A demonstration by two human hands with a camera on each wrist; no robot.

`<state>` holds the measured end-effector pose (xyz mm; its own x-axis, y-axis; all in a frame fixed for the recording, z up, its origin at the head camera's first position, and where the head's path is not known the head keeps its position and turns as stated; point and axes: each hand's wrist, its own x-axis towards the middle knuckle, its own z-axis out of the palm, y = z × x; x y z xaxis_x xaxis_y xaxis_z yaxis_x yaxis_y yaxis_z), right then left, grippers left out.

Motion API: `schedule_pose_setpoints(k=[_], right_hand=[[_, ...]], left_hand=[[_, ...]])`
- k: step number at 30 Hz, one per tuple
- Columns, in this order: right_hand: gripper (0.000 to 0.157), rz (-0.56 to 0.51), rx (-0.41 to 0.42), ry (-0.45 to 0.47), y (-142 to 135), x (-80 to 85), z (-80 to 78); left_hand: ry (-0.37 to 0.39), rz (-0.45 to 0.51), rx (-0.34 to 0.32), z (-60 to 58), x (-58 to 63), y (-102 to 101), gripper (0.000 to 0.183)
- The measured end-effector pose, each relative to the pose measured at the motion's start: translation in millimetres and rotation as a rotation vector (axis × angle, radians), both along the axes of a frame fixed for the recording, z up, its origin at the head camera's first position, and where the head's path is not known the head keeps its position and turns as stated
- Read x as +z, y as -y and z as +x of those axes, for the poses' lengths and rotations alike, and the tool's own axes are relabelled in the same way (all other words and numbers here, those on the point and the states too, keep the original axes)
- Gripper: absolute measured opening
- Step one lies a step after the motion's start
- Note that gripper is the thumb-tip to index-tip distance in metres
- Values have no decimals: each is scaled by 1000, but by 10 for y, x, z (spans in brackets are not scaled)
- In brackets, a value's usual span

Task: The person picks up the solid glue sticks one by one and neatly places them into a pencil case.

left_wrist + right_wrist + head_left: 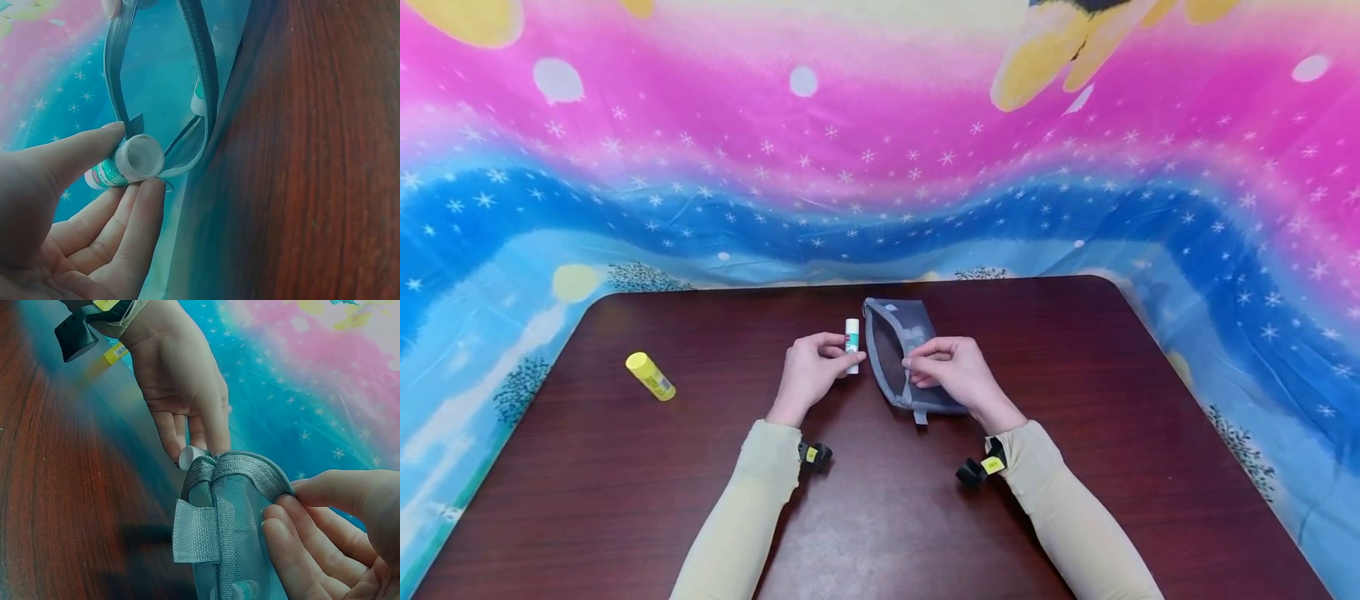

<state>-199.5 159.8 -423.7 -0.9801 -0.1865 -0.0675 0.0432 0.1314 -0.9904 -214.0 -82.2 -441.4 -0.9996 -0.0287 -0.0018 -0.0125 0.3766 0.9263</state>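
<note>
In the head view, a yellow plastic cylinder (651,377) is seen well apart, left of both hands; a small white cylindrical stick with a green label (852,340) is pinched upright by the left hand (808,368), just beside a grey mesh zippered pouch (919,315), whose open rim is pinched by the right hand (957,371); the glossy dark-red wooden table (865,525) is backed by a pink-and-blue snowflake-printed cloth (850,171); in the left wrist view, a second white-and-green item (198,99) is seen through the pouch; in the right wrist view, the stick is partly hidden by the rim.

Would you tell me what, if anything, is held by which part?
Left fingers: white glue stick, lower half; right fingers: gray mesh pouch, zippered rim.
</note>
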Motion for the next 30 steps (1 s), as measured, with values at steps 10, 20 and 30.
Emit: schedule_pose_setpoints(k=[10, 20, 30], right_hand=[[20, 5, 2, -7, -6, -5, -3], [18, -1, -5, -6, -5, 9, -4], [17, -15, 0, -9, -5, 6, -2]], left_hand=[[23, 2, 0, 10, 19, 27, 42], [48, 29, -1, -16, -2, -42, 44], [68, 79, -7, -87, -8, -154, 41]])
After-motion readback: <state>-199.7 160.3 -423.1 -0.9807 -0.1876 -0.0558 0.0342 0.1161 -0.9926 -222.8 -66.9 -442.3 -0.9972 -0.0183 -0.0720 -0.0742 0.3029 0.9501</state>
